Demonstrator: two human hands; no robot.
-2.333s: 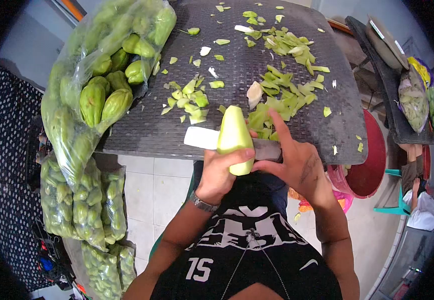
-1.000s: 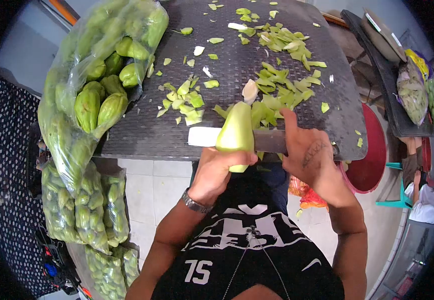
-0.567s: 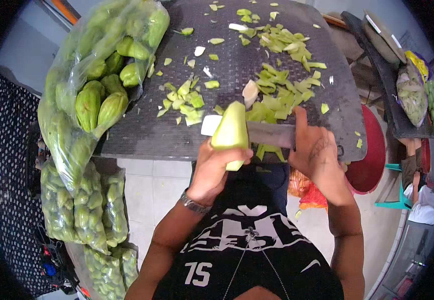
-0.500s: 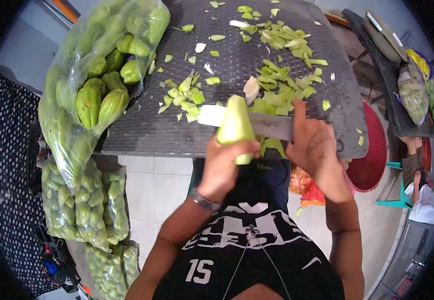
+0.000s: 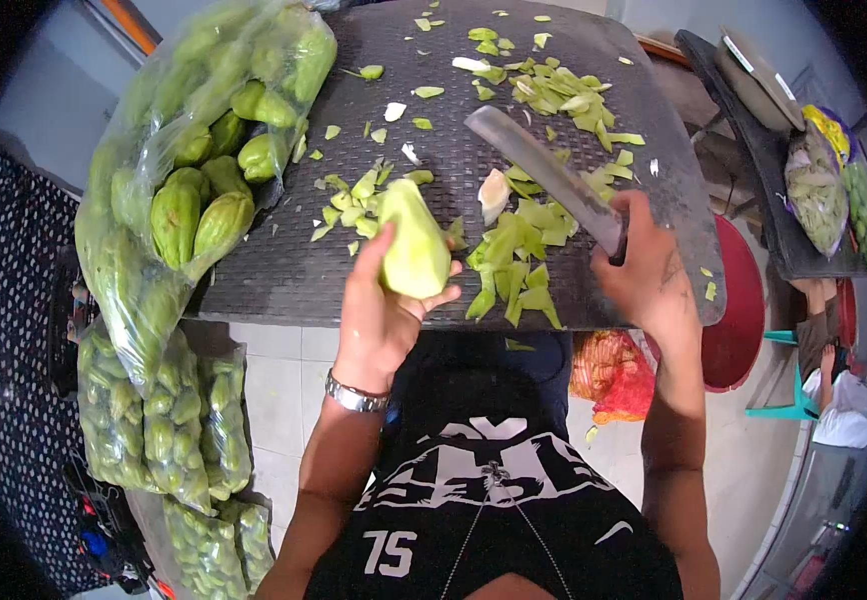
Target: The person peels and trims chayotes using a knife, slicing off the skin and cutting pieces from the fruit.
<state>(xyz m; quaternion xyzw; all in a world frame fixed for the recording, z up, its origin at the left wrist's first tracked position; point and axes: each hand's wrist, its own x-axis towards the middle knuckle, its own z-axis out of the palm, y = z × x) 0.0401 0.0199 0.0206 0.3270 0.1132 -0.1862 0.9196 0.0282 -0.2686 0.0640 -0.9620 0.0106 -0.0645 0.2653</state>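
Note:
My left hand (image 5: 384,310) has its fingers around a peeled, pale green chayote (image 5: 414,240), held over the near edge of the dark woven-top table (image 5: 284,285). In my right hand (image 5: 649,265) is a large knife (image 5: 549,170) gripped by its handle, the blade pointing up and left, apart from the chayote. Green peelings (image 5: 519,250) lie between the two hands, and a whitish cut piece (image 5: 494,195) rests beside them. Another small heap of peelings (image 5: 354,205) is just left of the chayote.
An open plastic bag of unpeeled chayotes (image 5: 194,210) covers the table's left side. More filled bags (image 5: 164,420) are below it. A red tub (image 5: 739,310) and a red net sack (image 5: 619,380) stand near the right edge. Another person (image 5: 844,400) is at far right.
The knife has come away from the chayote and swung up and right. My left hand has moved left and turned, with the chayote now lying in its upturned fingers.

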